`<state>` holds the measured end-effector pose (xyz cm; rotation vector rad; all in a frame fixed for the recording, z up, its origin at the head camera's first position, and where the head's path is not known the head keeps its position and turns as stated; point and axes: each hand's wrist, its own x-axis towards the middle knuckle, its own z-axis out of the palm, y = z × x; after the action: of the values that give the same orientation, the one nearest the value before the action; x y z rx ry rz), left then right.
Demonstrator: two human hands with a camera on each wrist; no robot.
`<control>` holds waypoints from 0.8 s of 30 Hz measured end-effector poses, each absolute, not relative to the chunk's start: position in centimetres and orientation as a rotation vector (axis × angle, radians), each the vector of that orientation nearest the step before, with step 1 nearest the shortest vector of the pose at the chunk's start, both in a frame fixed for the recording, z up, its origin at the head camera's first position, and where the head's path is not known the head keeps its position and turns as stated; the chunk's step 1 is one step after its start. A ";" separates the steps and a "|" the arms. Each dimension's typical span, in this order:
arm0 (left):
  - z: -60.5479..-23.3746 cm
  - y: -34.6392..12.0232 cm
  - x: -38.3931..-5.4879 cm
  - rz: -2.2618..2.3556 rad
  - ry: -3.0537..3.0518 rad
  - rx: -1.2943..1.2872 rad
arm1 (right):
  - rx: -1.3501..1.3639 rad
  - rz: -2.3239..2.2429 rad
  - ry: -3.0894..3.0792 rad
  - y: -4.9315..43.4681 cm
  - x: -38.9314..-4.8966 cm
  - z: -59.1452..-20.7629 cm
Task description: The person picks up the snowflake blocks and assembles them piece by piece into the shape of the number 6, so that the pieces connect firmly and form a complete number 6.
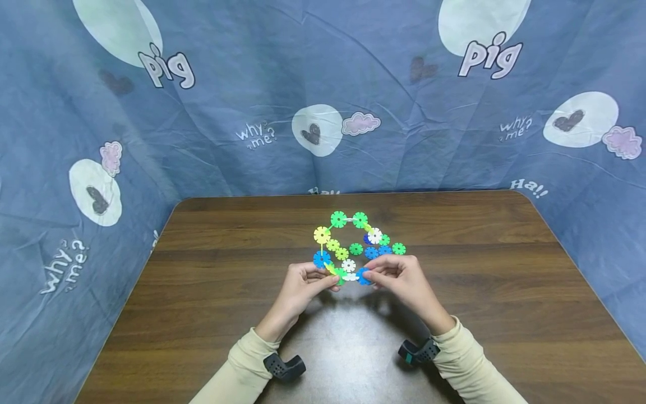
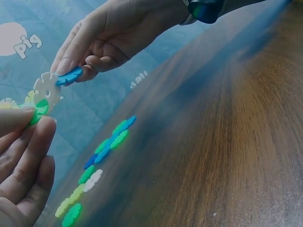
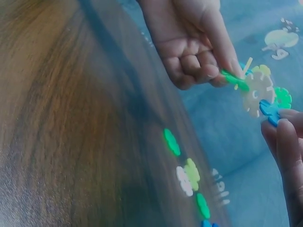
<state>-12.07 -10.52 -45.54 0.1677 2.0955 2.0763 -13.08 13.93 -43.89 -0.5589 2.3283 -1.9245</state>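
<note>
In the head view, my left hand (image 1: 301, 287) pinches a green notched plastic disc (image 1: 340, 276) between thumb and fingers. Opposite it, my right hand (image 1: 406, 279) pinches a blue notched disc (image 1: 363, 275). Between them a white notched disc (image 3: 258, 94) stands on edge, slotted to the green disc and meeting the blue one. From the green disc a curved chain of interlocked discs runs up past another blue disc (image 1: 321, 258), a yellow disc (image 1: 322, 235) and green discs (image 1: 338, 219) to what looks like a white disc (image 1: 374, 235) at the right.
Several loose discs lie on the brown wooden table (image 1: 212, 314) beneath and behind the chain, among them a white disc (image 1: 348, 265), a yellow disc (image 1: 341, 254) and a green disc (image 1: 398, 248). A blue printed cloth (image 1: 212, 112) hangs behind the table.
</note>
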 end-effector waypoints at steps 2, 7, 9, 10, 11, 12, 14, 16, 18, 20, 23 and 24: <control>-45.5 -10.5 -12.1 2.091 2.090 0.168 | -0.553 -1.937 2.342 13.8 -13.1 -44.0; -45.3 -10.4 -12.0 2.123 2.073 0.170 | -0.537 -1.969 2.363 13.4 -13.0 -44.5; -45.3 -10.4 -11.9 2.125 2.076 0.172 | -0.529 -1.967 2.370 13.3 -12.9 -44.6; -45.3 -10.4 -11.9 2.124 2.079 0.173 | -0.526 -1.965 2.372 13.2 -12.9 -44.6; -45.4 -10.3 -11.9 2.122 2.081 0.176 | -0.525 -1.961 2.376 13.2 -13.0 -44.7; -45.3 -10.3 -11.9 2.121 2.084 0.174 | -0.523 -1.959 2.381 13.2 -13.0 -44.7; -45.3 -10.4 -11.9 2.124 2.083 0.177 | -0.516 -1.964 2.377 13.2 -13.0 -44.8; -45.3 -10.4 -11.9 2.138 2.071 0.182 | -0.515 -1.971 2.358 13.2 -13.1 -44.8; -45.2 -10.4 -11.9 2.161 2.056 0.183 | -0.522 -1.974 2.334 13.3 -13.2 -44.7; -45.3 -10.3 -12.0 2.187 2.041 0.188 | -0.535 -1.981 2.297 13.5 -13.3 -44.6; -45.3 -10.3 -12.0 2.221 2.026 0.181 | -0.545 -1.973 2.258 13.9 -13.4 -44.4; -45.3 -10.3 -12.0 2.228 2.023 0.177 | -0.548 -1.966 2.249 14.0 -13.4 -44.3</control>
<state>-12.01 -10.28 -45.31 0.1771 2.0234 2.2284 -13.37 14.03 -44.33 -0.5483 2.2487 -1.9656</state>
